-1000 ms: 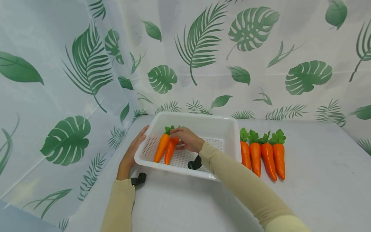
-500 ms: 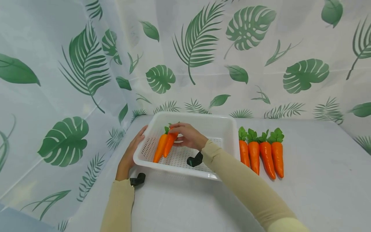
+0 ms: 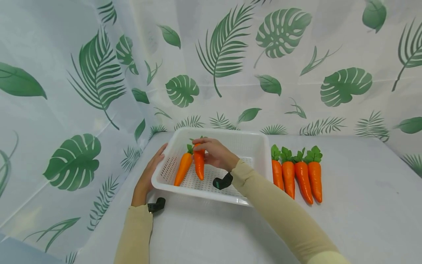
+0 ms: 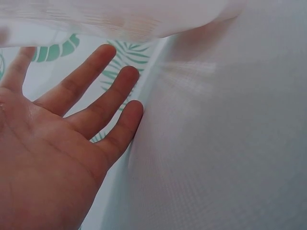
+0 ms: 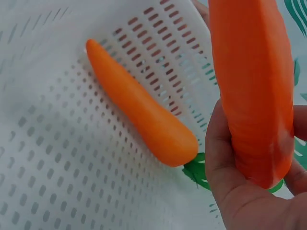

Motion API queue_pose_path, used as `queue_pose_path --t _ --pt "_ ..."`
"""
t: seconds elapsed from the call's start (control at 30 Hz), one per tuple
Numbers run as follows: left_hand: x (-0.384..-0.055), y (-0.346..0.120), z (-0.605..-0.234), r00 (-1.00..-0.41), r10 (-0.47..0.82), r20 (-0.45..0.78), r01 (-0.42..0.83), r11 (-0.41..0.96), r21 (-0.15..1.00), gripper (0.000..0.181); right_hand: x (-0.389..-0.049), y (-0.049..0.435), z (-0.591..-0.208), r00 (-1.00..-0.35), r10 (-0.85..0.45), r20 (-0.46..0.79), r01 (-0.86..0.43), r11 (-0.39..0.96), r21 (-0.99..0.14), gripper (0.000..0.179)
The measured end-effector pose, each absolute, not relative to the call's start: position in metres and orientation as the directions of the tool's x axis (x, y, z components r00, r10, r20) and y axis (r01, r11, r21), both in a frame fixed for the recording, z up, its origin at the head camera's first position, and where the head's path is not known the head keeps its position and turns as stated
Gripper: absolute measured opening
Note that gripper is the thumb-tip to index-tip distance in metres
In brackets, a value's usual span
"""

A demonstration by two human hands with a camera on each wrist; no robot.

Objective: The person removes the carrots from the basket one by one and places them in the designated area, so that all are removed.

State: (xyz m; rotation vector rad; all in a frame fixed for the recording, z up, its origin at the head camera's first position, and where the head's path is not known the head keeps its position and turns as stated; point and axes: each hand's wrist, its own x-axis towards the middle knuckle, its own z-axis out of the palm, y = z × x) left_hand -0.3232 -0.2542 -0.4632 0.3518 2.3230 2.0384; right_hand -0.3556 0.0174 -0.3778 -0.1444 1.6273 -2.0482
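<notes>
My right hand [image 3: 215,153] grips an orange toy carrot [image 3: 199,165] near its leafy top, tip pointing down inside the white plastic basket [image 3: 204,194]. In the right wrist view, thumb and fingers wrap the thick end of that carrot [image 5: 254,91], above the basket floor. A second, lighter orange carrot [image 3: 183,169] lies on the perforated floor by the left wall, its green leaves toward the back. Fingers straight and spread, my left hand [image 3: 147,176] is at the outside of the basket's left wall. From the left wrist its palm [image 4: 48,163] shows with nothing in it.
Several carrots [image 3: 301,176] lie side by side right of the basket, leaves toward the back. A leaf-printed curtain [image 3: 230,73] rises behind and to the left of the white-covered table [image 3: 197,234]. Black wrist cameras [image 3: 222,181] sit on both wrists.
My right hand has lifted the carrot from beside the other one; it has swung more upright and shifted slightly right. The left hand has stayed at the basket's left wall.
</notes>
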Motion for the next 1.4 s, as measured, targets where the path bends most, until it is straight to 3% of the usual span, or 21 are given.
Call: queue_pose_path --t 0.4,1.4 --pt "-0.325 -0.253 -0.463 -0.970 0.209 0.124 0.139 0.061 0.988 0.058 -0.351 0.035 -0.370 -0.873 -0.468 -0.138 0.177 -0.041 -0.983 0.040" --pt "-0.324 -0.254 -0.461 -0.973 0.211 0.092 0.106 0.057 0.993 0.057 -0.332 0.085 -0.353 -0.929 -0.352 -0.115 0.163 -0.111 -0.980 0.044"
